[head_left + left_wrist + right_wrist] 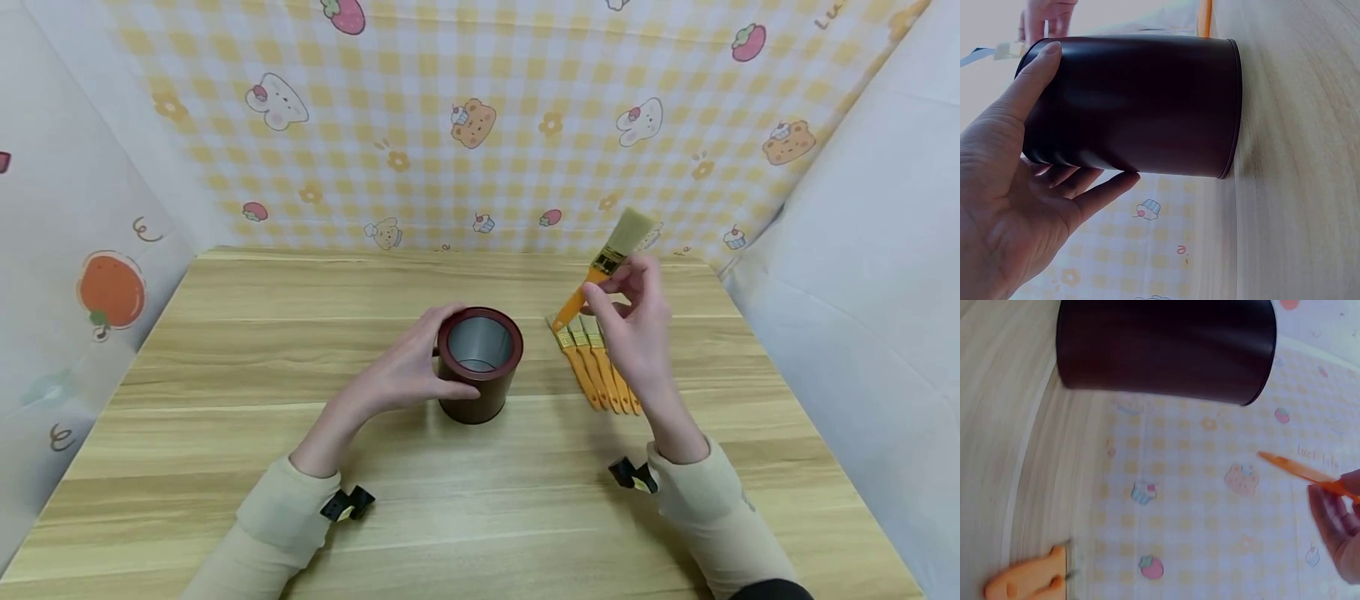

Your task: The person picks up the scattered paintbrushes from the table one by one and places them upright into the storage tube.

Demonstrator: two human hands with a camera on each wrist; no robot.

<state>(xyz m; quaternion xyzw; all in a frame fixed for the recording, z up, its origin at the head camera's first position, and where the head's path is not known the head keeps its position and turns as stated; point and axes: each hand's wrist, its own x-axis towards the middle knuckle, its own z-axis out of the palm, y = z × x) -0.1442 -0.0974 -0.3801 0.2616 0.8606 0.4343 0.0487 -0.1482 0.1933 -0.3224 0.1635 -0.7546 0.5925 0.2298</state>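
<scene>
A dark brown cylindrical container (pixel 480 407) with a reddish-brown rim stands upright on the table, its grey inside showing from above. My left hand (pixel 401 371) holds it from the left, thumb on the near side and fingers around the far side; the left wrist view shows the thumb close to the rim of the container (pixel 1135 106). Up to the right of it, my right hand (pixel 636 325) pinches a paintbrush (pixel 572 310) by its orange handle. Its bristles point up and away, and the handle end slants down toward the container (pixel 1166 350).
Several more orange-handled paintbrushes (pixel 588 367) lie side by side on the wooden table (pixel 300 317), under and beside the right hand. A checked cloth with cartoon prints (pixel 435 83) hangs behind the table, and pale sheets (pixel 862 225) stand at both sides.
</scene>
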